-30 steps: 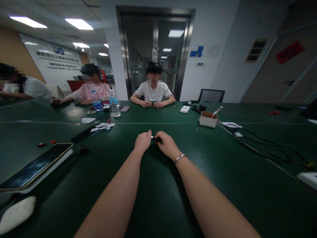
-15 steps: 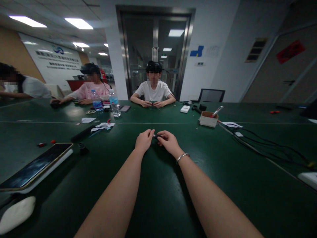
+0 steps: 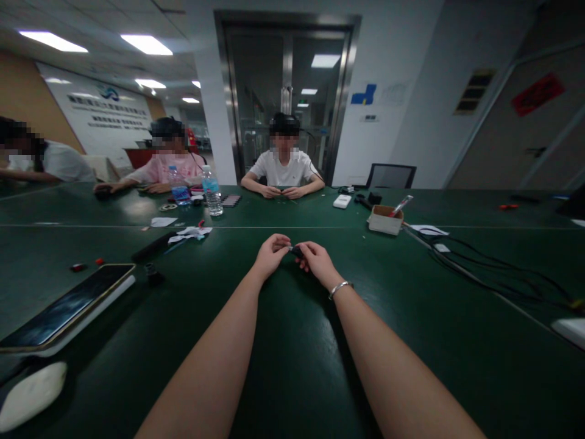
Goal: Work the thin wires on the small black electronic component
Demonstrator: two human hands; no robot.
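A phone (image 3: 68,305) lies well left of the left hand (image 3: 273,255), which is loosely curled at the pale tip (image 3: 290,248) of a small black piece (image 3: 297,251); whether it grips, I cannot tell. Between the hands, that piece is pinched by the right hand (image 3: 316,261). This looks like fine two-handed handling, calling for a steady right pinch.

"How's the light?"
"Dim; bright ceiling panels (image 3: 147,44) at upper left, another glow in the glass doors (image 3: 260,91)."
"Shadows?"
"A soft one beside the right forearm (image 3: 381,347), and faint sheen on the counter (image 3: 292,378)."
"Sharpness?"
"Soft (the small dark object (image 3: 297,250) looks murky), with edges stretched and slanting."
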